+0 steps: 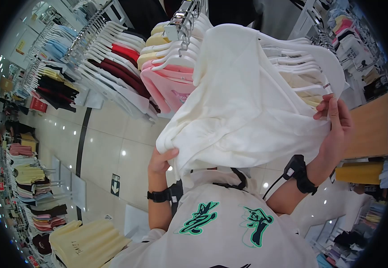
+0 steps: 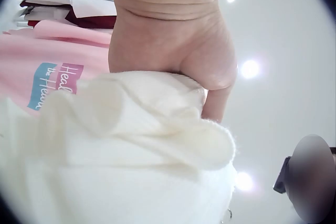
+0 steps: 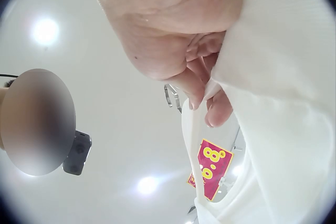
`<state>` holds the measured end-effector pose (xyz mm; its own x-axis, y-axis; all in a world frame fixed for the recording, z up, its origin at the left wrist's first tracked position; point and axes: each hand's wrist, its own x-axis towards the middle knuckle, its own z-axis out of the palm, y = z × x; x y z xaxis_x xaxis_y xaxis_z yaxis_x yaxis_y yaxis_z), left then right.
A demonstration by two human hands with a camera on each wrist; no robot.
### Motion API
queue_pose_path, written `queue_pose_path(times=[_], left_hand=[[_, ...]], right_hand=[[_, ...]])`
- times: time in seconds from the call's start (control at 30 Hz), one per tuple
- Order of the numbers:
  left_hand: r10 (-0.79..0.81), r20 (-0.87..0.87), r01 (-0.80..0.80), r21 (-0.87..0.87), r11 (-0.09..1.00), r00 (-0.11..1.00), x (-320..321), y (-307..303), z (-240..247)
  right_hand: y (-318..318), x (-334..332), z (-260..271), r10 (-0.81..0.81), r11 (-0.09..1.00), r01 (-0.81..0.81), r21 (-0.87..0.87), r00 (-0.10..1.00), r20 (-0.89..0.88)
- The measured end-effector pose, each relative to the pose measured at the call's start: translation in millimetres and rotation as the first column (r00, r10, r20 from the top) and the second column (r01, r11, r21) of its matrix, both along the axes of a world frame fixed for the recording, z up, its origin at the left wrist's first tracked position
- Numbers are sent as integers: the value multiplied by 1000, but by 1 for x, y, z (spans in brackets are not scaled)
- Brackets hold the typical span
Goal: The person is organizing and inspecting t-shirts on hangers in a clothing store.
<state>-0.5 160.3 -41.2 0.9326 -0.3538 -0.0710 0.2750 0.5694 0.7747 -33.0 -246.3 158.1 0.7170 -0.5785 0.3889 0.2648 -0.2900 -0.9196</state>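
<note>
A white top is spread between my two hands, its upper part lying over a broad white hanger. My left hand grips the bunched lower left part of the cloth, thumb on top. The left wrist view shows the soft folds covering most of those fingers. At the far right edge of the top, my right hand pinches the fabric between thumb and fingers. Close up, a small fold of cloth sticks out between the fingertips, beside a white hanger arm.
Behind the top stands a rail of hanging clothes, with a pink top at its near end. More racks line the left and right. A red price sign shows beyond the cloth. Tiled floor lies below.
</note>
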Motion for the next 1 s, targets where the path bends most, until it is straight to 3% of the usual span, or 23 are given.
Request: queue_pose_path(times=[0.23,0.3,0.43,0.5,0.73,0.8,0.83,1.0], left_hand=[[-17,57,11,108,994,998,4,-4,20],[-40,-78,52,166,985,996,3,-9,31],[-73,-74,83,149,985,995,1,-20,39],[-168,-126,165,-37,986,978,2,-28,40],[-231,-159,203,-172,964,960,2,-53,44],[-271,-192,196,-337,921,943,3,-57,39],[-275,-193,200,-334,921,942,3,-58,37],[-340,-180,228,-458,859,923,6,-64,36]], right_hand=[[-6,4,-3,-15,1000,16,-6,1000,8],[-4,4,-1,-37,998,36,-41,999,-8],[5,6,-2,-10,998,9,-58,1000,-6],[9,8,-2,24,999,-24,-42,1000,-14],[14,10,-3,59,998,-59,-28,998,-10],[16,9,-7,104,994,-105,-9,994,-35],[19,9,-10,100,995,-101,-5,994,-35],[37,5,-15,255,967,-251,42,961,-109]])
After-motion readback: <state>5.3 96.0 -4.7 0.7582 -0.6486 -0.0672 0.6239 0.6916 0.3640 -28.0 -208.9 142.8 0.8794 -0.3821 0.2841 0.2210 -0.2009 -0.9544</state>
